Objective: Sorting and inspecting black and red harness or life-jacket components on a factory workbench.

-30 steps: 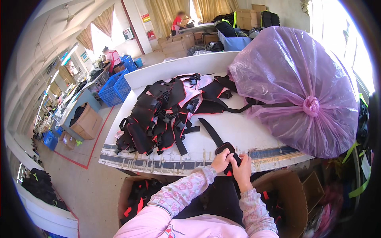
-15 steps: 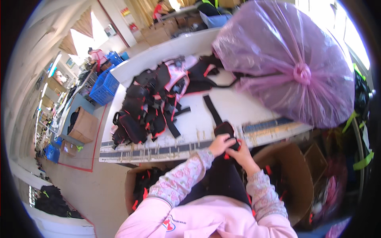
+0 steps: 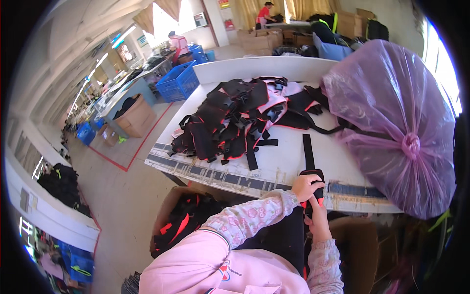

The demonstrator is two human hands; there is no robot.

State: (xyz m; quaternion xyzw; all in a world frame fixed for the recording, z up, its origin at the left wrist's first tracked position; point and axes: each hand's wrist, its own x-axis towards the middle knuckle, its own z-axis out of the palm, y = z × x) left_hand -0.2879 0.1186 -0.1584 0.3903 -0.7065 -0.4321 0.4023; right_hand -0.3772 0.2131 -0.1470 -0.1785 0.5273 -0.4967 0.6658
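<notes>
a: the room around you is long and bright; how many people work beyond your table?
b: i count two near enough to make out, one co-worker (image 3: 180, 45) by the blue crate (image 3: 176, 83) and another co-worker (image 3: 265, 14) near the curtains (image 3: 313, 9) at the back.
a: and your surface?
b: you stand at one white table (image 3: 338, 157), its front edge banded with dark and worn tape. a red line (image 3: 149, 137) runs over the grey floor (image 3: 129, 196) on your left.
a: what is on the table, by number?
b: one pile of black pieces (image 3: 230, 117) with red edging, too tangled for you to count singly, and one purple bag (image 3: 391, 103), knotted and bulging, on your right. below the edge sits one open carton (image 3: 166, 210) with black and red pieces inside.
a: your hands?
b: two, close together. your left hand (image 3: 306, 187) is clamped over one black pad (image 3: 312, 172) at the table's front edge; its one strap (image 3: 308, 152) lies out across the white top, away from you. your right hand (image 3: 319, 215) is just below, at the pad's near end; i cannot tell how its fingers grip.
</notes>
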